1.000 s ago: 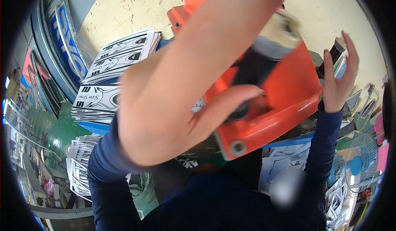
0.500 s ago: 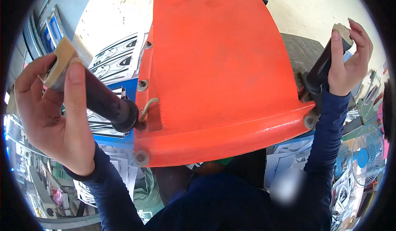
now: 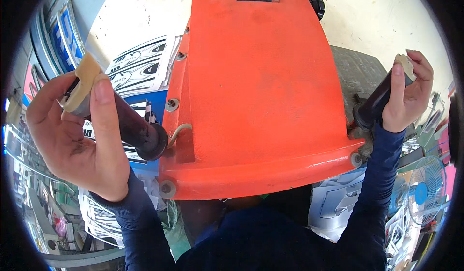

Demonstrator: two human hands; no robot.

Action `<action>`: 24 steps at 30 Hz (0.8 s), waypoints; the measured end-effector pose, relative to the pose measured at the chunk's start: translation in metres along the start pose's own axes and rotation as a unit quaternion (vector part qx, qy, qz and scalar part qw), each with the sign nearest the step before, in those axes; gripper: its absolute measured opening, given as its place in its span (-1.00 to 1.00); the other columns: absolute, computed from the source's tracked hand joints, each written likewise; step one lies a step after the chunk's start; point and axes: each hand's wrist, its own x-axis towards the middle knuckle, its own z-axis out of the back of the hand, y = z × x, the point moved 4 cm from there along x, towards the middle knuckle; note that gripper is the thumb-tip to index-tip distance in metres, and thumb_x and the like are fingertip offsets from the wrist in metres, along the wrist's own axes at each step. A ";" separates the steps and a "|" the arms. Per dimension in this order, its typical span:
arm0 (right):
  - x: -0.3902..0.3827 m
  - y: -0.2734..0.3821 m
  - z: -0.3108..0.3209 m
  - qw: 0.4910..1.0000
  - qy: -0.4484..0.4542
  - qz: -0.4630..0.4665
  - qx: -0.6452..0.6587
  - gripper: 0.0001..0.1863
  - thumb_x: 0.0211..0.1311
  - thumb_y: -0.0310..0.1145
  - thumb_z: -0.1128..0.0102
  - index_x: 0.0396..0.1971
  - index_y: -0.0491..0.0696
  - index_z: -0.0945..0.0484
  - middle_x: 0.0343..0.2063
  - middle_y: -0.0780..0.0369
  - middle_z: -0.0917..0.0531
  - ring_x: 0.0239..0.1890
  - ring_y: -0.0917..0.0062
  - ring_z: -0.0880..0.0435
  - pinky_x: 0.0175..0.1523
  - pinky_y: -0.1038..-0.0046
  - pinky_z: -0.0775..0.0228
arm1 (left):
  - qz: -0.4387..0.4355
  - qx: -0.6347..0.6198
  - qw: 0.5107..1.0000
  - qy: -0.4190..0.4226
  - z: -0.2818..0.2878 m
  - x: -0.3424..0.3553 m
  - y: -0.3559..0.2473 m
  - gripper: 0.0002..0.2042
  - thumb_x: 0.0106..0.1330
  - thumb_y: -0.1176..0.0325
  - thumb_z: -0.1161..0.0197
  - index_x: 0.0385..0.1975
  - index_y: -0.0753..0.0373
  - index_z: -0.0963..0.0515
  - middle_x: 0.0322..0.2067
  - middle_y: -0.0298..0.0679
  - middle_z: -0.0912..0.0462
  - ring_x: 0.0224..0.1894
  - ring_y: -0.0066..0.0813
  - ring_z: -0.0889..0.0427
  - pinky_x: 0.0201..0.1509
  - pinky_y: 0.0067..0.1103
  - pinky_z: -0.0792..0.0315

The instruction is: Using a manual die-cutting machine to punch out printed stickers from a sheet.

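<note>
A large orange machine arm (image 3: 261, 92) fills the middle, with a dark grip handle jutting from each side. My left hand (image 3: 92, 140) is closed round the end of the left dark handle (image 3: 142, 133), thumb along its near side and fingertips at the tan wrapped tip (image 3: 83, 85). On the far right, my right hand (image 3: 411, 97) grips the right dark handle (image 3: 374, 102) near its tan tip (image 3: 405, 67). The thumb lies along it and the fingers curl behind. Parts of the fingers are hidden behind the handles.
Printed black-and-white sheets (image 3: 145, 65) lie on a blue surface to the left. More white sheets (image 3: 333, 208) are below the arm at right. A blue fan (image 3: 425, 191) stands at the far right. A grey slab (image 3: 355, 73) shows beyond the arm. Bolts line the arm's left edge.
The arm's body and my left hand appear slightly lower and further right in the picture; my right hand also sits lower. Both hands keep their hold on the handles.
</note>
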 end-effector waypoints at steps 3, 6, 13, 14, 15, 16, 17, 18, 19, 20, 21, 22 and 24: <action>0.002 0.000 0.004 1.000 0.000 -0.010 0.010 -0.75 0.17 -0.56 -0.31 -0.16 -0.20 -0.51 -0.03 0.07 -0.56 0.00 0.45 -0.53 0.15 0.43 -0.32 | 0.014 -0.005 1.000 0.007 -0.001 -0.003 0.002 -0.65 0.33 0.47 -0.30 0.06 0.38 -0.40 -0.08 0.02 -0.61 -0.14 -0.40 -0.71 -0.06 -0.61 -0.61; 0.003 -0.001 0.002 0.999 0.026 0.024 -0.035 -0.68 0.19 -0.54 -0.30 -0.06 -0.23 -0.50 0.00 0.07 -0.57 0.01 0.47 -0.54 0.15 0.44 -0.33 | 0.019 -0.032 0.999 0.000 -0.004 -0.007 0.001 -0.61 0.42 0.41 -0.18 0.17 0.40 -0.32 -0.02 0.11 -0.58 -0.01 -0.28 -0.68 0.10 -0.49 -0.56; 0.002 -0.043 0.016 0.999 0.019 -0.032 -0.020 -0.62 0.29 -0.46 -0.26 0.06 -0.25 -0.48 0.03 0.11 -0.61 0.03 0.48 -0.55 0.24 0.39 -0.26 | 0.178 -0.087 0.980 -0.024 -0.015 -0.017 -0.008 -0.21 0.37 0.04 -0.21 0.46 0.21 0.05 0.25 0.35 -0.29 0.22 0.09 -0.50 0.23 -0.08 -0.48; 0.007 -0.048 0.016 0.999 0.014 -0.029 0.001 -0.62 0.29 -0.46 -0.26 0.06 -0.25 -0.48 0.03 0.11 -0.61 0.03 0.48 -0.55 0.24 0.39 -0.26 | 0.173 -0.068 0.982 -0.034 0.000 -0.015 -0.011 -0.21 0.37 0.04 -0.21 0.46 0.21 0.05 0.25 0.35 -0.29 0.22 0.09 -0.50 0.23 -0.08 -0.48; 0.012 -0.051 0.013 0.999 0.016 -0.016 -0.029 -0.63 0.28 -0.44 -0.27 0.05 -0.24 -0.49 0.03 0.12 -0.61 0.03 0.49 -0.55 0.24 0.39 -0.26 | 0.055 -0.212 0.973 0.070 0.007 -0.012 -0.024 -0.17 0.37 0.06 -0.23 0.48 0.18 0.12 0.30 0.33 -0.20 0.25 0.11 -0.46 0.22 0.01 -0.45; 0.016 -0.061 0.037 0.993 0.029 0.002 -0.113 -0.63 0.27 -0.43 -0.29 0.03 -0.23 -0.50 0.03 0.13 -0.61 0.02 0.50 -0.55 0.23 0.39 -0.26 | -0.065 -0.394 0.899 0.176 -0.016 -0.021 -0.027 -0.13 0.37 0.07 -0.25 0.50 0.15 0.18 0.36 0.31 -0.12 0.27 0.13 -0.42 0.21 0.10 -0.42; 0.015 -0.076 0.042 0.995 0.005 0.003 -0.102 -0.62 0.26 -0.38 -0.33 0.03 -0.19 -0.52 0.03 0.16 -0.62 -0.01 0.50 -0.56 0.21 0.39 -0.28 | 0.000 -0.313 0.939 0.140 -0.009 -0.034 -0.024 0.06 0.27 -0.03 -0.35 0.50 0.12 0.35 0.41 0.28 0.02 0.32 0.17 -0.34 0.30 0.10 -0.32; 0.017 -0.087 0.047 0.996 0.003 0.004 -0.094 -0.62 0.26 -0.38 -0.33 0.03 -0.19 -0.52 0.03 0.16 -0.62 -0.01 0.50 -0.56 0.21 0.39 -0.28 | 0.000 -0.306 0.942 0.138 -0.004 -0.042 -0.020 0.06 0.27 -0.03 -0.35 0.50 0.12 0.35 0.41 0.28 0.02 0.32 0.17 -0.34 0.30 0.10 -0.32; 0.012 -0.099 0.058 0.985 0.016 0.021 -0.171 -0.60 0.24 -0.34 -0.36 0.04 -0.16 -0.53 0.01 0.18 -0.63 -0.02 0.49 -0.56 0.20 0.39 -0.28 | 0.019 -0.290 0.923 0.253 -0.023 -0.059 -0.005 0.25 0.04 -0.20 -0.43 0.49 0.22 0.38 0.44 0.25 0.10 0.42 0.13 -0.11 0.40 0.00 -0.11; 0.013 -0.110 0.068 0.971 0.022 0.037 -0.234 -0.58 0.23 -0.31 -0.38 0.04 -0.14 -0.54 -0.01 0.19 -0.64 -0.04 0.48 -0.56 0.20 0.40 -0.28 | 0.034 -0.256 0.895 0.363 -0.029 -0.070 0.003 0.45 -0.18 -0.36 -0.51 0.48 0.32 0.40 0.47 0.23 0.19 0.51 0.08 0.11 0.49 -0.10 0.09; 0.012 -0.128 0.074 0.964 0.038 0.027 -0.263 -0.54 0.20 -0.26 -0.41 0.06 -0.09 -0.54 0.01 0.20 -0.62 0.00 0.42 -0.54 0.21 0.37 -0.29 | 0.062 -0.178 0.883 0.429 -0.027 -0.078 0.012 0.44 -0.14 -0.32 -0.51 0.46 0.42 0.42 0.47 0.26 0.23 0.53 0.07 0.18 0.51 -0.10 0.22; 0.014 -0.131 0.073 0.964 0.036 0.029 -0.261 -0.54 0.20 -0.26 -0.41 0.06 -0.09 -0.54 0.01 0.20 -0.62 0.00 0.42 -0.54 0.21 0.37 -0.29 | 0.080 -0.127 0.865 0.478 -0.028 -0.084 0.018 0.42 -0.22 -0.05 -0.64 0.47 0.40 0.36 0.48 0.24 0.27 0.53 0.20 0.31 0.49 0.00 0.33; 0.018 -0.128 0.073 0.918 0.055 0.053 -0.390 -0.51 0.16 -0.25 -0.42 0.07 -0.08 -0.54 0.05 0.19 -0.59 0.08 0.37 -0.50 0.22 0.33 -0.31 | 0.107 -0.070 0.845 0.520 -0.029 -0.106 0.027 0.36 -0.18 -0.04 -0.62 0.47 0.40 0.29 0.48 0.21 0.25 0.53 0.24 0.35 0.45 0.12 0.30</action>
